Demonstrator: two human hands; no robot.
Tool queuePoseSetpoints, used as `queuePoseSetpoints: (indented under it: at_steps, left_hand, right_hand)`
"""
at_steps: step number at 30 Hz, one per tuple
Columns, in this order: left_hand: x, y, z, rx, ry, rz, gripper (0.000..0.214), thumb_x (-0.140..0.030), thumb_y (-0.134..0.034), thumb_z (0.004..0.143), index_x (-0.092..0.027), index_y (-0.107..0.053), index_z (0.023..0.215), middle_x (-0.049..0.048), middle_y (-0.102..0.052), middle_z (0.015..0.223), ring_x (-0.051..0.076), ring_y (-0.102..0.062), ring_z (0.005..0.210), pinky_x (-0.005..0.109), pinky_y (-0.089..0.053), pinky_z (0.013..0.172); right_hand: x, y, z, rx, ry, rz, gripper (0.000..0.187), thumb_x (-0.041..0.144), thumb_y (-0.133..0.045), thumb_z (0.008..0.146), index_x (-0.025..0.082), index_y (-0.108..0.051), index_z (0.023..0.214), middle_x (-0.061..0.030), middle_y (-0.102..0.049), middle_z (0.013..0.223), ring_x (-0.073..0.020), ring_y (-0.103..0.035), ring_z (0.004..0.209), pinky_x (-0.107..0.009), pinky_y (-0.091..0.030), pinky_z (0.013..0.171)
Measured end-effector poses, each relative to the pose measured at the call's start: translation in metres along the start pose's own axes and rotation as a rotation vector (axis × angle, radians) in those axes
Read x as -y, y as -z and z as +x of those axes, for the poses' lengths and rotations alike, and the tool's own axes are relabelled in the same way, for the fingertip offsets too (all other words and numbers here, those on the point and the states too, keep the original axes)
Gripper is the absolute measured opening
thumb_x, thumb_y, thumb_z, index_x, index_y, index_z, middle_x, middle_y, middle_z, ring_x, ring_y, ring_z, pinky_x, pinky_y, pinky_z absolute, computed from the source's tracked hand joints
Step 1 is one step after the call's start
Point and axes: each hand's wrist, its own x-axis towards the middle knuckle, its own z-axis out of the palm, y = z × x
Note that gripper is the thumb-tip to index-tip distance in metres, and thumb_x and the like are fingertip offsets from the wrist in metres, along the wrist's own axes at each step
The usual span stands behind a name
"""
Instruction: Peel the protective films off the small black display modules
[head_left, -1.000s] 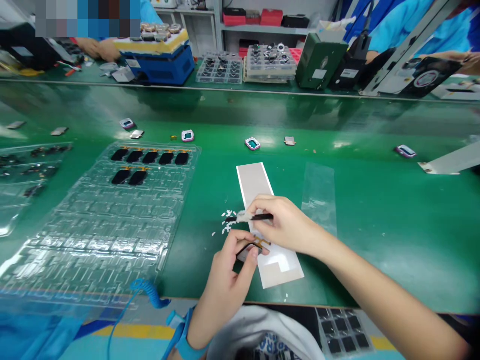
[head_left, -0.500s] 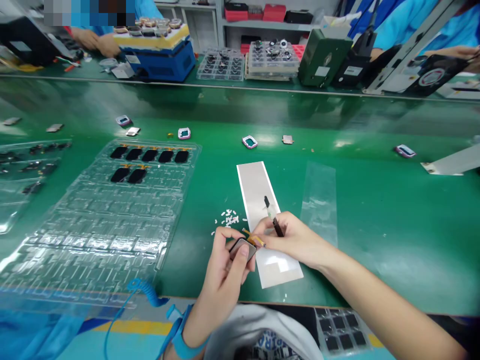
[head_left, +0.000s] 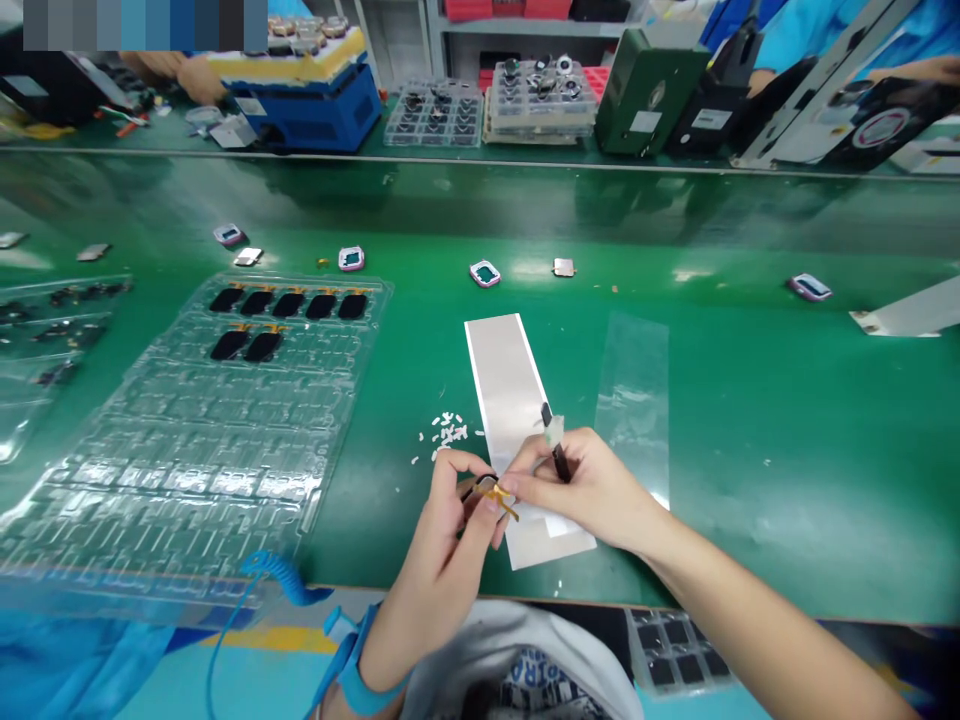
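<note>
My left hand (head_left: 450,545) is closed around a small display screen (head_left: 469,490), mostly hidden by the fingers. An orange flex cable (head_left: 501,497) sticks out from the screen over my left thumb. My right hand (head_left: 581,485) pinches at the cable with thumb and forefinger, its tips beside the left fingertips. Tucked in that same hand is a slim black tool (head_left: 560,460) with a pale wrap, its lower end hidden. Beneath both hands lies a long grey sheet with white edges (head_left: 506,365). Small white bits (head_left: 450,432) are scattered left of it.
On the left lies a clear plastic tray (head_left: 300,420) with several black screens (head_left: 289,305) in its far rows. A clear film (head_left: 634,390) is right of the sheet. Pink-rimmed watch cases (head_left: 485,273) line the back. A blue coiled cord (head_left: 281,575) hangs at the front edge.
My left hand has tilted the screen, so its face hardly shows now. The flex cable has swung toward me, and my right fingertips have closed in on it.
</note>
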Motion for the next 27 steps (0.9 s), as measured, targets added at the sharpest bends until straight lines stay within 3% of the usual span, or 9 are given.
queuePoseSetpoints:
  at_steps: [2,6,14,19,21,24,27]
  left_hand:
    - [-0.002,0.0,-0.001,0.025,-0.004,-0.045,0.022,-0.046,-0.04,0.103,-0.025,-0.037,0.105,-0.0059,-0.047,0.069,0.011,-0.04,0.06,0.021,-0.034,0.054]
    - [-0.001,0.0,-0.002,0.05,-0.016,-0.054,0.021,-0.046,-0.043,0.102,-0.026,-0.037,0.107,-0.0057,-0.048,0.072,0.011,-0.041,0.063,0.021,-0.034,0.056]
    - [0.005,-0.003,0.002,0.035,-0.003,-0.043,0.013,-0.038,-0.037,0.105,-0.026,-0.038,0.104,-0.0067,-0.047,0.068,0.01,-0.04,0.059,0.019,-0.034,0.053]
    - [0.005,-0.002,0.003,0.049,-0.013,-0.033,0.016,-0.04,-0.044,0.103,-0.025,-0.038,0.104,-0.0071,-0.046,0.067,0.01,-0.039,0.057,0.019,-0.034,0.052]
    - [0.006,-0.001,0.005,0.05,-0.015,-0.011,0.017,-0.04,-0.044,0.103,-0.025,-0.037,0.104,-0.0072,-0.045,0.067,0.01,-0.039,0.056,0.019,-0.033,0.051]
    - [0.007,-0.001,0.007,0.042,-0.022,0.041,0.016,-0.04,-0.041,0.104,-0.025,-0.036,0.104,-0.0065,-0.046,0.068,0.01,-0.042,0.057,0.02,-0.035,0.052]
    - [0.004,-0.001,0.005,0.039,-0.046,0.172,0.012,-0.036,-0.035,0.106,-0.025,-0.036,0.101,-0.0044,-0.053,0.072,0.012,-0.05,0.064,0.023,-0.042,0.06]
  right_hand:
    - [0.004,-0.002,-0.003,-0.029,0.068,-0.075,0.022,0.036,-0.07,0.083,0.017,-0.071,0.071,0.011,-0.028,0.044,-0.0061,-0.017,0.045,-0.024,-0.013,0.044]
    - [0.009,-0.004,-0.007,-0.094,0.147,-0.166,0.018,0.028,-0.066,0.084,0.017,-0.07,0.071,0.0094,-0.038,0.049,-0.0057,-0.02,0.046,-0.024,-0.021,0.047]
    - [0.006,-0.001,-0.008,-0.134,0.095,-0.247,0.019,0.029,-0.064,0.082,0.015,-0.071,0.071,0.0108,-0.022,0.048,-0.0063,-0.021,0.045,-0.024,-0.019,0.045]
    - [0.002,-0.005,-0.006,-0.132,0.103,-0.188,0.021,0.029,-0.064,0.082,0.017,-0.065,0.066,0.0106,-0.027,0.048,-0.006,-0.021,0.046,-0.023,-0.021,0.044]
    - [0.002,-0.005,-0.004,-0.113,0.094,-0.164,0.021,0.029,-0.064,0.083,0.017,-0.064,0.066,0.0089,-0.036,0.05,-0.0064,-0.026,0.047,-0.022,-0.026,0.046]
    - [0.005,-0.001,-0.007,-0.13,0.106,-0.176,0.023,0.032,-0.058,0.089,0.018,-0.066,0.074,0.0027,-0.053,0.063,-0.0104,-0.045,0.057,-0.025,-0.039,0.056]
    - [0.006,0.007,-0.02,-0.268,0.212,-0.272,0.031,0.032,-0.045,0.098,0.021,-0.067,0.081,-0.0029,-0.059,0.085,-0.016,-0.057,0.082,-0.032,-0.045,0.077]
